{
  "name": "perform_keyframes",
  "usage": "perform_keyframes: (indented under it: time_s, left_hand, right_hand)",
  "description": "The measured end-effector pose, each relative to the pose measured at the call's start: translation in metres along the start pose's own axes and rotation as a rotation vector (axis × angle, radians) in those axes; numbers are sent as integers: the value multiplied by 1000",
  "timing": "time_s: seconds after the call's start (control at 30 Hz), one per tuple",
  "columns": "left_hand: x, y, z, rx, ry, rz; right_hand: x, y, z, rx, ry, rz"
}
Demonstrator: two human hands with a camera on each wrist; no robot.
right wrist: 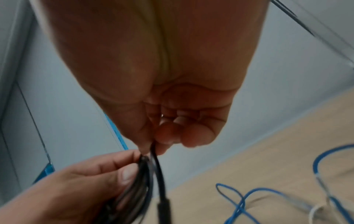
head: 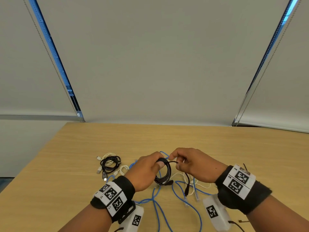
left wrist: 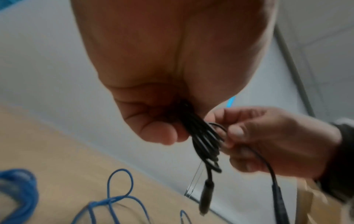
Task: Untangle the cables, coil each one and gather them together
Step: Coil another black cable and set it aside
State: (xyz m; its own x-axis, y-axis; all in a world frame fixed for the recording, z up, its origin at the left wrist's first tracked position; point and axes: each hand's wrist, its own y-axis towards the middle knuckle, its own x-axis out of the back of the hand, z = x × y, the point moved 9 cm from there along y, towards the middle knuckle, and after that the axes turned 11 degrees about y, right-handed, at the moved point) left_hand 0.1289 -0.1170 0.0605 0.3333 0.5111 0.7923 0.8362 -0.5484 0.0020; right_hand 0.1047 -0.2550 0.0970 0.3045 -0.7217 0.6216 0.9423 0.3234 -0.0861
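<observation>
My left hand (head: pixel 150 166) grips a coil of black cable (head: pixel 164 173) held upright above the wooden table (head: pixel 234 148). The same coil (left wrist: pixel 205 141) hangs from my left fingers in the left wrist view. My right hand (head: pixel 187 163) pinches the free end of that black cable (right wrist: pixel 158 171) right beside the coil, and its plug (head: pixel 187 190) dangles below. Loose blue cable (head: pixel 158 203) and a white cable (head: pixel 199 183) lie tangled on the table under both hands.
Coiled black and white cables (head: pixel 110 162) lie together on the table to the left, with a small white coil (head: pixel 122 169) beside them. Grey roller blinds (head: pixel 158 64) hang behind the table's far edge.
</observation>
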Motion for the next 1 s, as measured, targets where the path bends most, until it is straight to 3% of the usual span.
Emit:
perform_keyframes:
  time_s: [0.2,0.27,0.43,0.57,0.67,0.87,1.0]
  left_hand:
    - [-5,-2,9,112,-500,-9]
    - [-6,-2,6,108,-608,-21]
    - [-5,-2,-2,64,-775,-35]
    - [-8,-3,-11,43,-958,-17]
    - [-1,-3,-10,32,-873,-129]
    - [17,-7,2,80,-568,-377]
    - [20,-9,3,95,-491,-469]
  right_hand:
    - [13,-5,-6,10,-100,-70]
    - [17,-5,-9,-13,76,-129]
    - [20,-4,-14,-34,770,-237]
    - [6,-2,-13,-67,1007,-239]
    - [-4,-3,-13,-80,1087,-250]
    - [-10,-6,-17,-152,748,-184]
    - [-1,-5,6,-2,350,-281]
